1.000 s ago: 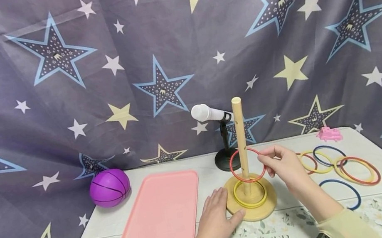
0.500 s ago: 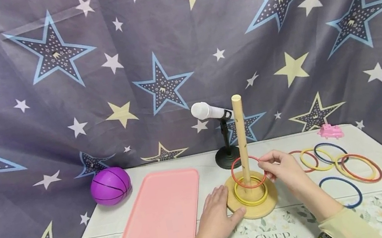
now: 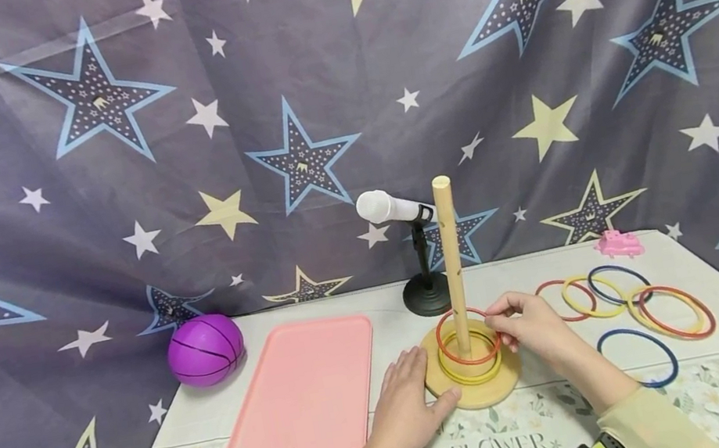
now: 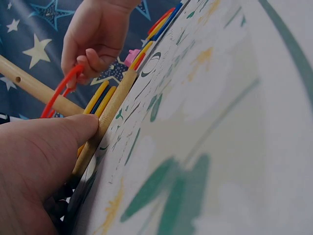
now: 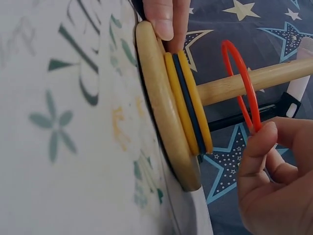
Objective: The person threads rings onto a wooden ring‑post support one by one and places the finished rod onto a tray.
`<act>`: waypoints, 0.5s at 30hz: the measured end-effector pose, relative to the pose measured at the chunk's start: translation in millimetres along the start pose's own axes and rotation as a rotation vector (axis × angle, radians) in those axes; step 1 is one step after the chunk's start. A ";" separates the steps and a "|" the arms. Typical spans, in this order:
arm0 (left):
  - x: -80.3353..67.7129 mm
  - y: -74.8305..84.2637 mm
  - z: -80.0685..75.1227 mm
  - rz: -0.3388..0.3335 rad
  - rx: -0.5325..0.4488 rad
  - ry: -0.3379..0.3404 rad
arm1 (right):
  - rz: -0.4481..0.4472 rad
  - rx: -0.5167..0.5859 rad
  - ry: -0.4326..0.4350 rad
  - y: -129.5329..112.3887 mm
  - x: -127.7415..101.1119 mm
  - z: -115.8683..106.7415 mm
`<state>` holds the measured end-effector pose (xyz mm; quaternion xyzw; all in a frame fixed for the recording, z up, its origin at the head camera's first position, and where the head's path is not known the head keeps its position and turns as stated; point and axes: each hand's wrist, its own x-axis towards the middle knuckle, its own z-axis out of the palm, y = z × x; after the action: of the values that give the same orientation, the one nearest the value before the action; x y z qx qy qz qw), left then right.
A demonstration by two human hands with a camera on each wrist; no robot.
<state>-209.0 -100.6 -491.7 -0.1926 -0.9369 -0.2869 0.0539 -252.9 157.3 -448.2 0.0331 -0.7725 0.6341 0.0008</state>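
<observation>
A wooden post (image 3: 452,256) rises from a round wooden base (image 3: 509,381). My right hand (image 3: 534,326) pinches a red ring (image 5: 250,93) between thumb and fingertips at its right side. The ring encircles the post low down, apart from the stack below it. Stacked on the base are two yellow rings (image 5: 197,100) with a dark blue ring (image 5: 188,100) between them, clearest in the right wrist view. Fingers extended, my left hand (image 3: 405,410) rests at the base's left edge. Its thumb (image 4: 85,128) touches the base rim in the left wrist view.
Several loose red, yellow and blue rings (image 3: 674,365) lie to the right, some overlapping. A pink toy (image 3: 618,244) sits behind them. Behind the post stands a white microphone (image 3: 392,206) on a black stand (image 3: 426,298). Leftward are a pink tray (image 3: 299,416) and a purple ball (image 3: 205,350).
My right hand has lowered the red ring along the post, from above the stack to close over it. My left hand stays at the base.
</observation>
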 end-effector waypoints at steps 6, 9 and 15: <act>0.1 -0.5 0.3 0.006 -0.001 0.002 | 0.000 -0.035 -0.039 3.9 -0.4 0.7; 0.8 -1.6 1.6 0.015 0.000 0.012 | 0.004 -0.038 -0.044 5.2 -0.6 1.2; 0.8 -3.1 3.1 0.028 0.006 0.027 | 0.023 -0.060 -0.045 8.8 0.2 1.7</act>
<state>-210.9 -100.9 -495.7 -0.2018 -0.9341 -0.2858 0.0713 -253.5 157.3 -457.1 0.0385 -0.7914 0.6096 -0.0231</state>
